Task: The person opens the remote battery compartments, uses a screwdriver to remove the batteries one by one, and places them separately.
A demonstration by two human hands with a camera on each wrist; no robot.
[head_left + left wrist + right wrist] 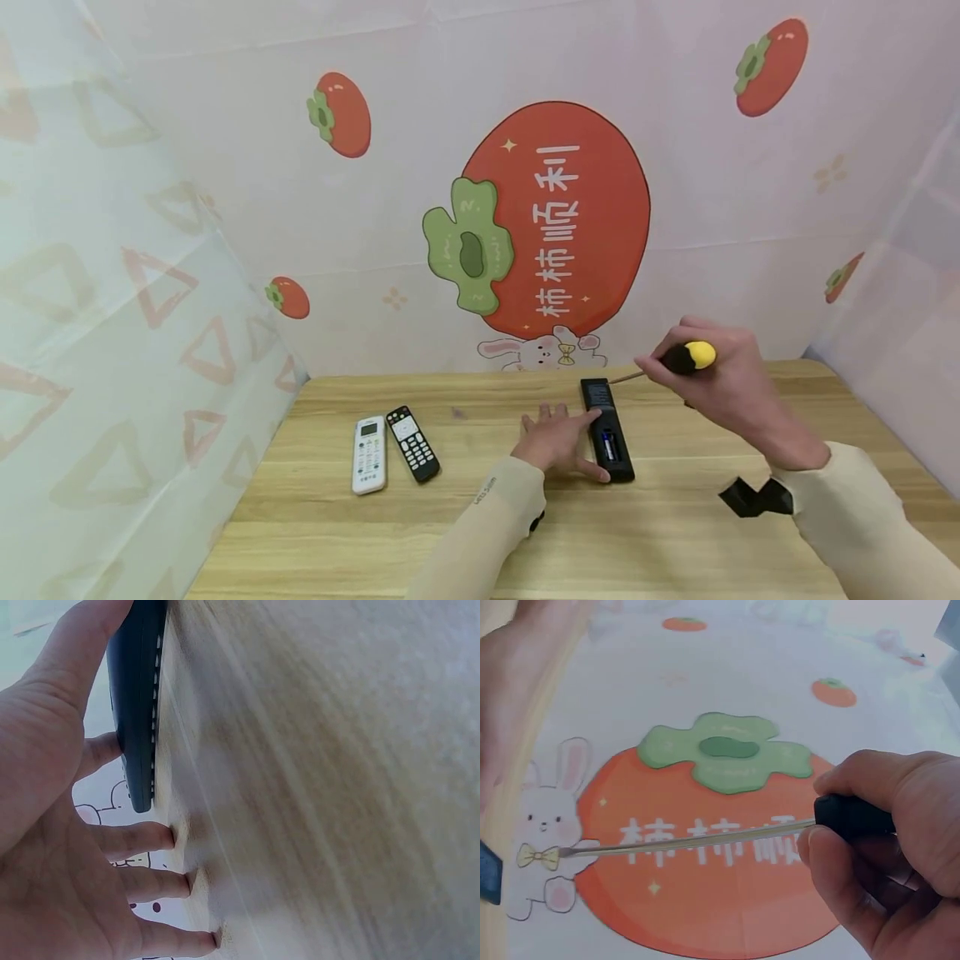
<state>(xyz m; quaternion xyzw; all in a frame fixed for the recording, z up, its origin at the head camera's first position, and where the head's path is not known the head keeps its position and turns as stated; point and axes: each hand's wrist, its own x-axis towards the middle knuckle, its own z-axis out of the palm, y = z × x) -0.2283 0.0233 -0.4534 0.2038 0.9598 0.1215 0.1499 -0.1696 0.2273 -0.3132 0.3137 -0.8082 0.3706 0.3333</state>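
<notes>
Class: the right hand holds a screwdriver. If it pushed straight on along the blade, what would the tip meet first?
Probably the black remote: the right hand aims the screwdriver left and downward at its far end. Depth is unclear, so the tip might pass just above.

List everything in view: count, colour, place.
black remote: 1, black, table centre, battery bay open, a battery showing
screwdriver: 1, black-and-yellow handle, metal shaft, above the black remote's far end
white remote: 1, white, table left
small black remote: 1, black with white keys, beside the white remote
table: 1, light wood
backdrop: 1, pale with red persimmon prints and a rabbit, behind the table
left hand: 1, fingers spread on the table, thumb against the black remote
right hand: 1, grips the screwdriver handle
</notes>
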